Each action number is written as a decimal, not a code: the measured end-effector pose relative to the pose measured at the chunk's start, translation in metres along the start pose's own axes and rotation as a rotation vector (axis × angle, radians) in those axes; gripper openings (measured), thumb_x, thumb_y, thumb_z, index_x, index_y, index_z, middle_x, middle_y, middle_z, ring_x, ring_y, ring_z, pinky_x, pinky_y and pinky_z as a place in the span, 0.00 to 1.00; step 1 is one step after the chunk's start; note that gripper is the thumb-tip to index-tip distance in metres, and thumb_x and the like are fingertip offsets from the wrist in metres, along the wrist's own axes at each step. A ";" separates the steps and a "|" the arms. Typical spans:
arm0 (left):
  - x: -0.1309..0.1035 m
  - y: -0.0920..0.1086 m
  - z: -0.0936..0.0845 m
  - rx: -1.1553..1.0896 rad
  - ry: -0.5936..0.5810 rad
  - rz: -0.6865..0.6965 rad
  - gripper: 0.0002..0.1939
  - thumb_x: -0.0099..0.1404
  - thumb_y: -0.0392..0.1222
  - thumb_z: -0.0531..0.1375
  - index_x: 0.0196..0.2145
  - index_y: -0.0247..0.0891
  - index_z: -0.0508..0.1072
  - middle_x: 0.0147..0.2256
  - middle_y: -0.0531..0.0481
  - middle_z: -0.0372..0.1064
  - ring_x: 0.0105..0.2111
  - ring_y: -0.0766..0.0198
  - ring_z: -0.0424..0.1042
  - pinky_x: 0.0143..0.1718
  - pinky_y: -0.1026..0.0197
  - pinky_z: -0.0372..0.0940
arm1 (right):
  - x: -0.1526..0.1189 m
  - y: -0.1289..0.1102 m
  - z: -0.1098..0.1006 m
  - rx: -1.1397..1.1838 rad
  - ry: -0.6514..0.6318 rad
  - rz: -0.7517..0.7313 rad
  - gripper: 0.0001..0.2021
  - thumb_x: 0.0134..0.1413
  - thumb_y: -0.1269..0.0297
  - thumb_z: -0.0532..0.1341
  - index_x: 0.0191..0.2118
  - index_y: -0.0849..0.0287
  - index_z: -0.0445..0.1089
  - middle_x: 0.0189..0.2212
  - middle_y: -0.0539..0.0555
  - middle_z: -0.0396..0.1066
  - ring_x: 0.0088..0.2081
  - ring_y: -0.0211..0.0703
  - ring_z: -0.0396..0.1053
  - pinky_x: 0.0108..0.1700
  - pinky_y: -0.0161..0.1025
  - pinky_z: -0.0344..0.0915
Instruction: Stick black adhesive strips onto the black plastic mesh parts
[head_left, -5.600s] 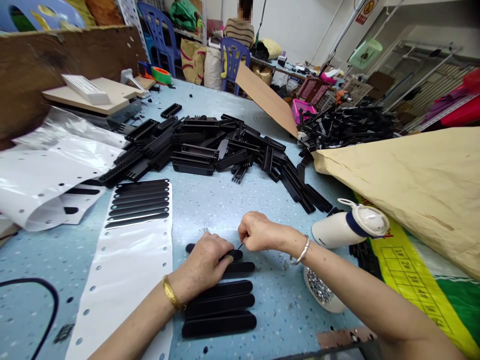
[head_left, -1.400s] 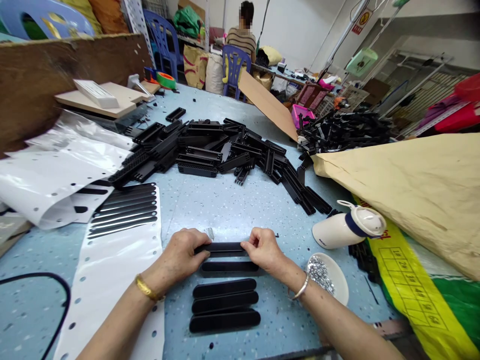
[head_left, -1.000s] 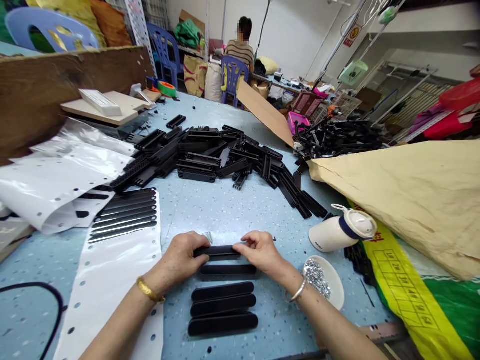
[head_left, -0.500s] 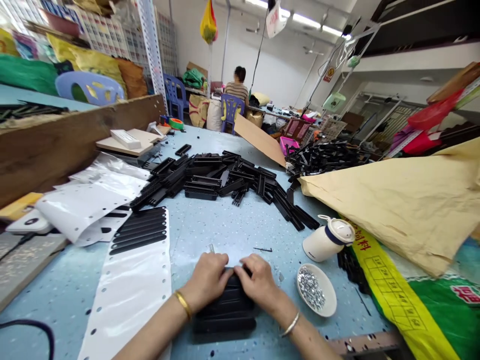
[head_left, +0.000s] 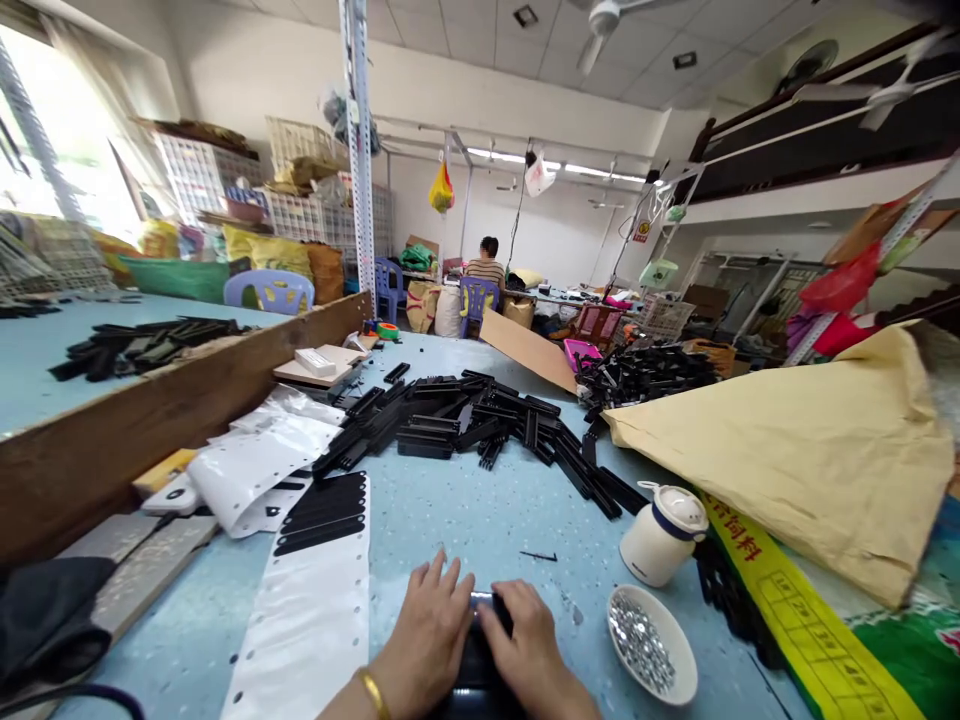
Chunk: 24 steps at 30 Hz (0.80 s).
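Left hand (head_left: 429, 635), right hand (head_left: 531, 645) at black pieces (head_left: 478, 665), fingers loosely extended; cannot tell if hands grip.

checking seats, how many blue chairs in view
3: one chair beyond the wooden board, another right of the perforated post, a third behind the person; others may be hidden.

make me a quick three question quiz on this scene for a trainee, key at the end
1. Multiple choice. Where are the shiny metal bits?
A) on the white sheet
B) in the bowl
C) on the cardboard

2. True or false. Both hands are inside the bowl.

3. Short answer. What stands just beyond the bowl, seen from the camera?

Key:
1. B.
2. False; the left hand and the right hand are at the black pieces.
3. The bottle.
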<state>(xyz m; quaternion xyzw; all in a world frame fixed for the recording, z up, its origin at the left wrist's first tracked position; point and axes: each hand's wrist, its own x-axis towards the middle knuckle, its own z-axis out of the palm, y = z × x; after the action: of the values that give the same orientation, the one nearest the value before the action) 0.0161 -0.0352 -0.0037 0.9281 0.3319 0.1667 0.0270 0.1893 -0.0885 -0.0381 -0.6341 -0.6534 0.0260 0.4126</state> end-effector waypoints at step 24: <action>-0.035 -0.007 0.004 -0.776 0.159 -0.528 0.28 0.68 0.52 0.51 0.60 0.37 0.65 0.61 0.44 0.61 0.61 0.50 0.60 0.63 0.47 0.54 | -0.042 0.004 0.017 0.246 0.069 0.325 0.24 0.63 0.50 0.53 0.59 0.59 0.65 0.58 0.63 0.65 0.58 0.59 0.64 0.58 0.56 0.64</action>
<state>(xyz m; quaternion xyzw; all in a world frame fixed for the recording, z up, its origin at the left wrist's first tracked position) -0.0116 -0.0514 -0.0191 0.7179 0.4705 0.3362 0.3876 0.1770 -0.1155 -0.0729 -0.6766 -0.5201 0.1499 0.4993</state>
